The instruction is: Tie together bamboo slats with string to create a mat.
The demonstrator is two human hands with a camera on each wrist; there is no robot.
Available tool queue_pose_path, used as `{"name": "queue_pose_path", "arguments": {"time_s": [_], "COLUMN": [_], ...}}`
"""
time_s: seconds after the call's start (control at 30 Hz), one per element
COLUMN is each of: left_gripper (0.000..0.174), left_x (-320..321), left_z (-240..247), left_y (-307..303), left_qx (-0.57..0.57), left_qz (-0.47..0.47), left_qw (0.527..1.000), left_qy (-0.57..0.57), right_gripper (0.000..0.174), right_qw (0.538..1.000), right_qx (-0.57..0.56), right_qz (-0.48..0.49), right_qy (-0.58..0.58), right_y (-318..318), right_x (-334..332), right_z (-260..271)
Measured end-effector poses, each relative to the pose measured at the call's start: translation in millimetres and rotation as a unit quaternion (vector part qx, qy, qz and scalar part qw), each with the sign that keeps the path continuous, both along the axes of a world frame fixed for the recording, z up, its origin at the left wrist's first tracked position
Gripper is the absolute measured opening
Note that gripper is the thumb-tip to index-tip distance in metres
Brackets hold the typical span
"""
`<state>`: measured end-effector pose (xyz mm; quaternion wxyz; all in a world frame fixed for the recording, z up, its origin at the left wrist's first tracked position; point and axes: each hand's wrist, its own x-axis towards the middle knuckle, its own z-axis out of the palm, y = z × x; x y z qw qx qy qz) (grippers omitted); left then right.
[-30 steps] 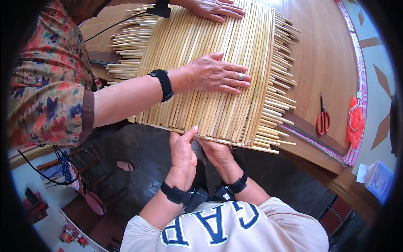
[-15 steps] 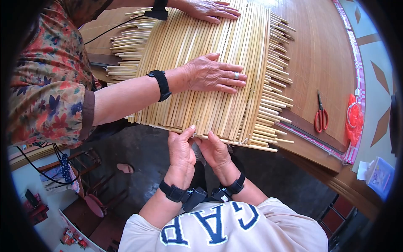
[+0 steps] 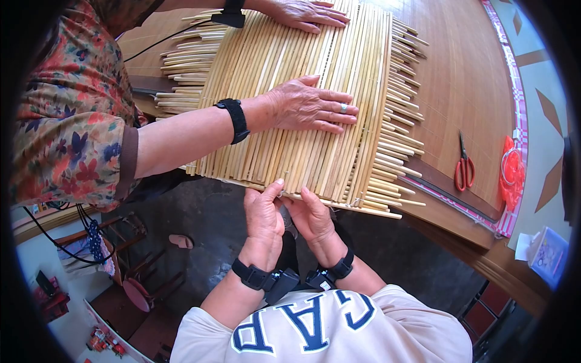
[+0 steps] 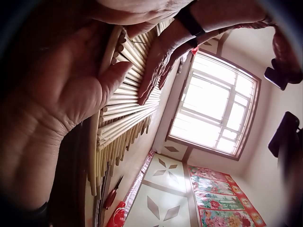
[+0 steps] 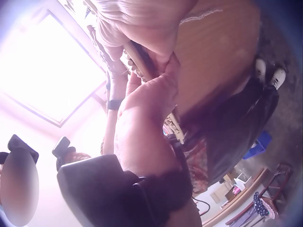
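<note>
A mat of slender pale wooden sticks [image 3: 296,154] lies across the table, its near edge reaching past the tabletop. Along that edge runs a cross rod [image 3: 363,210], bound with bits of thin string. My left hand [image 3: 264,221] pinches the rod near its middle, thumb on top and fingers hidden beneath. Just to the right, my right hand [image 3: 313,221] grips the same edge, its thumb [image 4: 116,78] raised against the stick ends. Another person's two hands, one nearer me [image 3: 315,109] and one farther [image 3: 307,14], rest flat on the mat.
Red-handled scissors [image 3: 464,172] and a red plastic bag [image 3: 511,175] lie on the table [image 3: 466,72] at the right. Loose stick ends [image 3: 396,163] jut from the mat's right side. A clear box [image 3: 549,257] stands at the lower right; a pink slipper [image 3: 181,241] is on the floor.
My right thumb has come up from below onto the mat's near edge. My left hand keeps its hold, and the other person's hands stay in place on the sticks.
</note>
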<state>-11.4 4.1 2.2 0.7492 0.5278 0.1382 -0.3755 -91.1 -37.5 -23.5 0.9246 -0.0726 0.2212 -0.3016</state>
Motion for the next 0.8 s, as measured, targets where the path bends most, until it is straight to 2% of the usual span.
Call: {"name": "queue_pose_path", "arguments": {"time_s": [0.43, 0.5, 0.7, 0.8], "left_gripper": [0.052, 0.052, 0.051, 0.052], "left_x": [-1, -1, -1, 2], "left_z": [0, -1, -3, -3], "left_y": [-1, 0, 1, 3], "left_qx": [-0.010, -0.017, -0.019, -0.010], "left_qz": [0.016, 0.011, 0.019, 0.012], "left_qw": [1.000, 1.000, 0.999, 0.999], "left_qy": [-0.019, -0.016, -0.029, -0.029], "right_gripper": [0.049, 0.055, 0.056, 0.056], "right_qw": [1.000, 1.000, 0.999, 0.998], "right_qx": [0.019, 0.011, 0.030, 0.003], "right_qz": [-0.005, -0.002, -0.003, 0.054], "right_qy": [-0.015, -0.027, -0.028, -0.029], "right_y": [1, 1, 1, -2], "right_x": [1, 0, 1, -9], "right_z": [-2, -3, -4, -1]}}
